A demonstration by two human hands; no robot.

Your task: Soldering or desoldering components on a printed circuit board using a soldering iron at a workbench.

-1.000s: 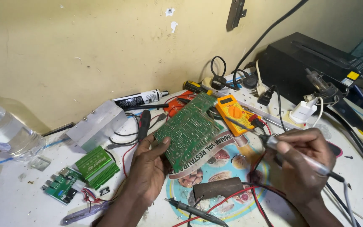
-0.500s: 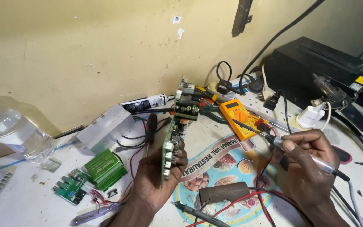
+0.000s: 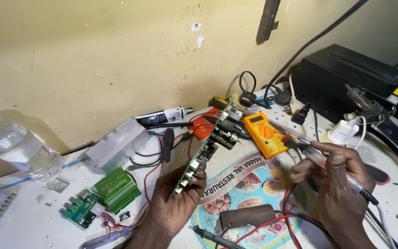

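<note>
While the left hand (image 3: 173, 205) grips a green board (image 3: 203, 154) by its lower end, fingers (image 3: 194, 177) curled shut around the edge, the board stands nearly edge-on to the camera above the counter (image 3: 33, 226), its far end by an orange meter (image 3: 266, 133). The right hand (image 3: 342, 184) is closed on a slim iron (image 3: 332, 168), thumb and fingers pinching its shaft, with the tip pointing left toward the meter; whether the tip touches anything is hard to tell. Under both hands lies a printed round mat (image 3: 249, 193), with a brown block (image 3: 247, 215) and red and black leads (image 3: 295, 221) across it. To the left sit a small green module (image 3: 116, 189), a water bottle (image 3: 17, 147) and a metal heatsink (image 3: 118, 143). A black box (image 3: 346, 78) and a power strip (image 3: 286, 108) crowd the wall side.
</note>
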